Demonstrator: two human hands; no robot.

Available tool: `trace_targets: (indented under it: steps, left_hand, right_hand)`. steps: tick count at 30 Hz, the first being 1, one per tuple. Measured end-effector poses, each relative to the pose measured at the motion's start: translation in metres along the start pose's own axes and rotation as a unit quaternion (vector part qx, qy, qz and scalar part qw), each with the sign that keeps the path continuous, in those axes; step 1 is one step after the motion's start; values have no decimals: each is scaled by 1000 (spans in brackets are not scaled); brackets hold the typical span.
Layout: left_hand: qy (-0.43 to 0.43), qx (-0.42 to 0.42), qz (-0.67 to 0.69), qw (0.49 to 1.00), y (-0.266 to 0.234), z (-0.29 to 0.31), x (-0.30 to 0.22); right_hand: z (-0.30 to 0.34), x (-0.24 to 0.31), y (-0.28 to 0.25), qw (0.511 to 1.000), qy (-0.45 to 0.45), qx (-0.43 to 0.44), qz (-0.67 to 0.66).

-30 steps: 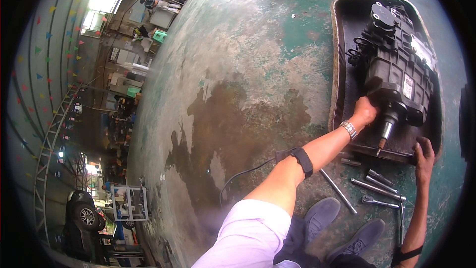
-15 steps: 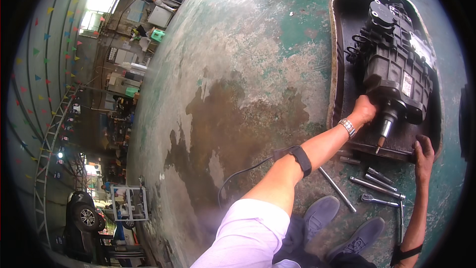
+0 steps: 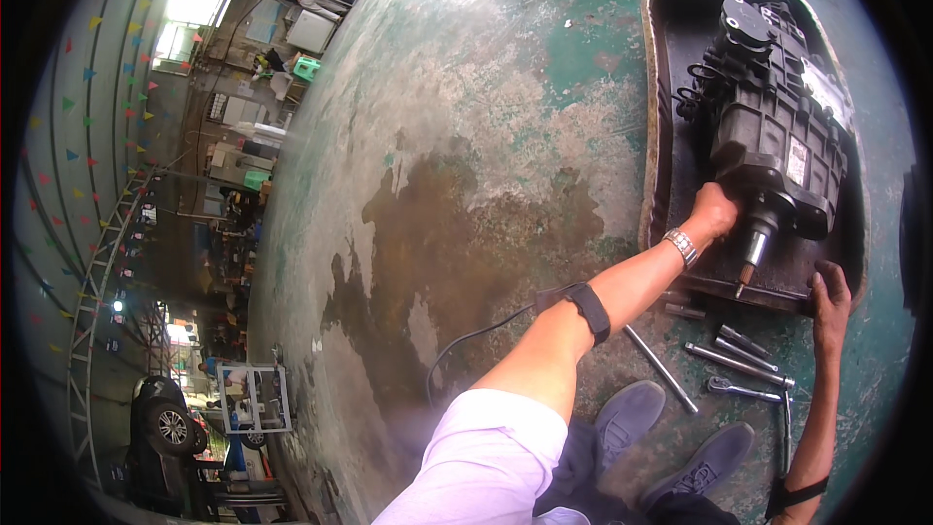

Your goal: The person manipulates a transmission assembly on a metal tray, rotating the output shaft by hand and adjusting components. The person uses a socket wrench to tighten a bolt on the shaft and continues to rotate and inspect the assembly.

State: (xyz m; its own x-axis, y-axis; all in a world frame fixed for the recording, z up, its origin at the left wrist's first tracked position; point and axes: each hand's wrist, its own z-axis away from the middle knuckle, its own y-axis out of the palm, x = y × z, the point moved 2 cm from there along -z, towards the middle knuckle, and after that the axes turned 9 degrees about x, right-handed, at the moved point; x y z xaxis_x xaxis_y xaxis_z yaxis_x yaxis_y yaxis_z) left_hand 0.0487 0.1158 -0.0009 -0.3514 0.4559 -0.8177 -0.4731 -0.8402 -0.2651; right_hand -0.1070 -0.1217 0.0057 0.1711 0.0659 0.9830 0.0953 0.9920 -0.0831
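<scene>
A dark metal gearbox (image 3: 768, 136) lies lengthwise in a shallow black tray (image 3: 652, 136), its splined shaft (image 3: 753, 251) pointing toward me. At the gearbox's near left edge, my left hand (image 3: 714, 211) is closed on the housing, though its fingertips are hidden behind the metal. My right hand (image 3: 829, 292) is at the tray's near right corner, with its fingers bent over the rim and thumb side partly hidden. A metal watch and a black strap circle my left arm; another black strap is on my right forearm.
On the floor before the tray lie a ratchet wrench (image 3: 743, 389), several extension bars (image 3: 739, 366) and a long metal rod (image 3: 661, 369). My shoes (image 3: 627, 418) stand close to them. A wet patch (image 3: 437, 233) darkens the floor at left. Farther left are a parked car (image 3: 160, 428) and workbenches.
The gearbox and tray appear shifted very slightly in the picture. Both hands keep the same hold.
</scene>
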Motion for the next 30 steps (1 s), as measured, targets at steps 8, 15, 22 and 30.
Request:
trace_targets:
  steps: [8,15,22,30]
  left_hand:
    - [-7,49,97,994,-1,18,-12]
    - [32,5,63,997,3,6,-2]
    - [-5,60,93,994,-1,7,-2]
    - [9,57,29,998,-8,19,-14]
  right_hand:
    - [2,5,0,1000,9,5,-1]
    - [1,0,-1,1000,9,4,5]
    - [4,13,3,1000,20,-11,9]
    - [6,25,10,999,23,-27,-12]
